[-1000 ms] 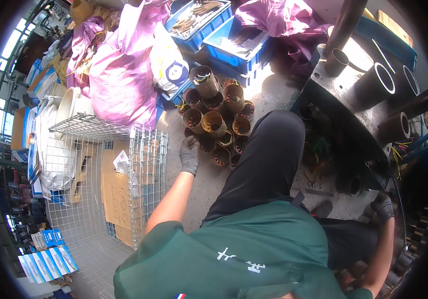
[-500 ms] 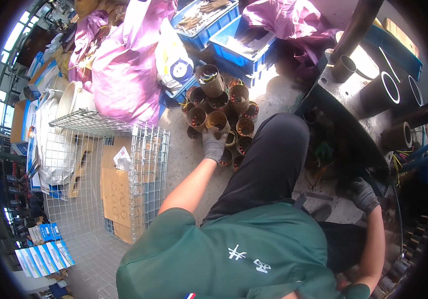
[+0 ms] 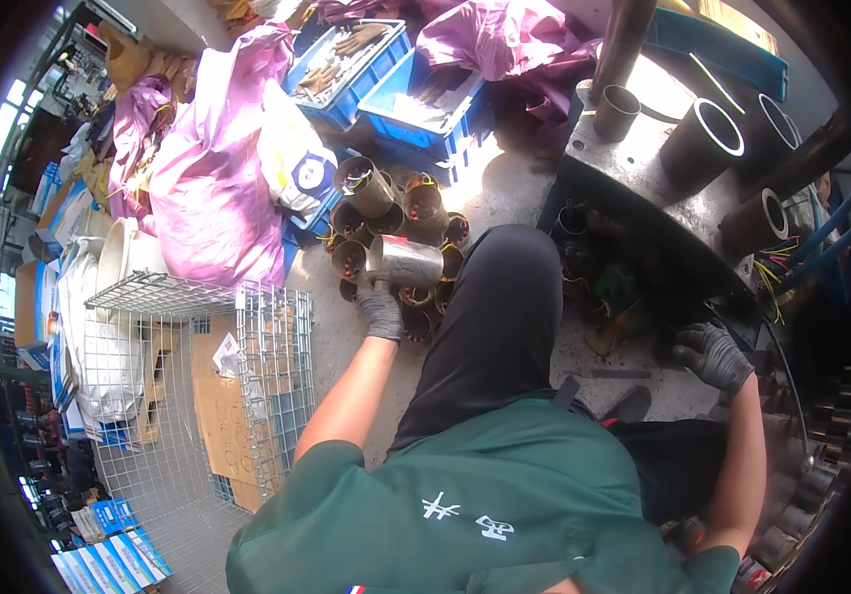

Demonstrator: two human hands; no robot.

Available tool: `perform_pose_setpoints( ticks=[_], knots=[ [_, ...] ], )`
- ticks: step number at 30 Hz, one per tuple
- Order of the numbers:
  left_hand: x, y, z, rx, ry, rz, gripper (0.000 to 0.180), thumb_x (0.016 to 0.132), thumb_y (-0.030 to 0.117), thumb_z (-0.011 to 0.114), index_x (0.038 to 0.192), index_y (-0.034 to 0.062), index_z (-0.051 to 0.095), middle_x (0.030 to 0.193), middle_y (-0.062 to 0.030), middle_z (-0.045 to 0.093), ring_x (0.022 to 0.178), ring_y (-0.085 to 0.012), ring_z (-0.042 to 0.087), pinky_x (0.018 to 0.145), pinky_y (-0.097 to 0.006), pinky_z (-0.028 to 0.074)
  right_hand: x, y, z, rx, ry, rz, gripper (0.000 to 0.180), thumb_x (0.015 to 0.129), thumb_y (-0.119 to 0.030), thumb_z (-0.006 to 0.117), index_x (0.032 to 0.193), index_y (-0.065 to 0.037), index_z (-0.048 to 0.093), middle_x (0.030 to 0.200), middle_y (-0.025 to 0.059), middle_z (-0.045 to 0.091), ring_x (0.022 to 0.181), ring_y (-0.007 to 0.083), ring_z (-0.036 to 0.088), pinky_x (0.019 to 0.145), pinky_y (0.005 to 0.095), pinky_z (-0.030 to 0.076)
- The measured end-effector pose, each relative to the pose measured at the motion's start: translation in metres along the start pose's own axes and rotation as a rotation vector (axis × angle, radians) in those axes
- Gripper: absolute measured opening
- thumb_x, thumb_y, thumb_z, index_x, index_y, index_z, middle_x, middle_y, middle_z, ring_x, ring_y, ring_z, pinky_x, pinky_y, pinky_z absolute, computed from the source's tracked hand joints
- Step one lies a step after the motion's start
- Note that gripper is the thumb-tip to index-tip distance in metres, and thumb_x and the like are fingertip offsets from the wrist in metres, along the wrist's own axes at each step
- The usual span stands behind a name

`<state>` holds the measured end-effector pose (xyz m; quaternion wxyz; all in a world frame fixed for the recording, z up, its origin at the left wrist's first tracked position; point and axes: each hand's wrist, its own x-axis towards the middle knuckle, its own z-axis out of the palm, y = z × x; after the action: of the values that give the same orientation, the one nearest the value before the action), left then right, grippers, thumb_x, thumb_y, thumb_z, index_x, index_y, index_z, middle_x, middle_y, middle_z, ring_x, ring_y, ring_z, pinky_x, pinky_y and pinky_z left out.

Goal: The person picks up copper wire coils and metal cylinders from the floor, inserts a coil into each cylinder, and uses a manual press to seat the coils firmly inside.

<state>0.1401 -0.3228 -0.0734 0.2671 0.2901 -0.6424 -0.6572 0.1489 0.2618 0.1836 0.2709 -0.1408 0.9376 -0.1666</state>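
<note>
My gloved left hand (image 3: 382, 311) is closed on the lower side of a short metal cylinder (image 3: 410, 260). The cylinder lies tipped on its side above a cluster of similar ones on the floor. Another upright cylinder (image 3: 366, 189), with wiring showing inside, stands on top of the cluster at the back. Close to the hand's left is one more open-ended cylinder (image 3: 349, 260). Over by the dark bench, my gloved right hand (image 3: 716, 358) holds nothing that I can see, its fingers partly spread.
A wire mesh cage (image 3: 277, 376) with cardboard inside stands left. Behind are pink sacks (image 3: 222, 163) and blue crates (image 3: 420, 124). At right a metal bench (image 3: 633, 144) carries thick pipe sections (image 3: 707, 144); rows of metal cylinders (image 3: 777, 544) sit at lower right.
My left hand has tipped the cylinder from upright onto its side, lifting it from the cluster. My right hand has risen slightly, its fingers now more visible. The whole view has shifted.
</note>
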Motion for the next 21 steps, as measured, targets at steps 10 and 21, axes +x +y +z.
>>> perform_pose_setpoints(
  ticks=[10,21],
  knots=[
    [-0.003,0.242,0.196,-1.044,-0.642,-0.218,0.068,0.099,0.05,0.055,0.151,0.0065,0.047,0.146,-0.0128,0.055,0.137,-0.0308,0.051,0.117,-0.048,0.041,0.0,-0.042,-0.041,0.264,0.417,-0.313,0.027,0.091,-0.008,0.07,0.117,0.0,0.07,0.118,0.0164,0.069,0.108,0.0352,0.068,0.096,0.0406,0.055],
    [-0.14,0.165,0.383,-0.691,-1.271,-0.152,0.041,0.102,0.029,0.056,0.135,0.0036,0.053,0.126,-0.0137,0.062,0.118,-0.0258,0.062,0.103,-0.038,0.053,-0.005,-0.007,-0.022,0.497,0.678,-0.047,0.033,0.096,-0.017,0.07,0.124,0.0,0.07,0.111,0.0187,0.073,0.107,0.0338,0.072,0.095,0.0393,0.056]
  ],
)
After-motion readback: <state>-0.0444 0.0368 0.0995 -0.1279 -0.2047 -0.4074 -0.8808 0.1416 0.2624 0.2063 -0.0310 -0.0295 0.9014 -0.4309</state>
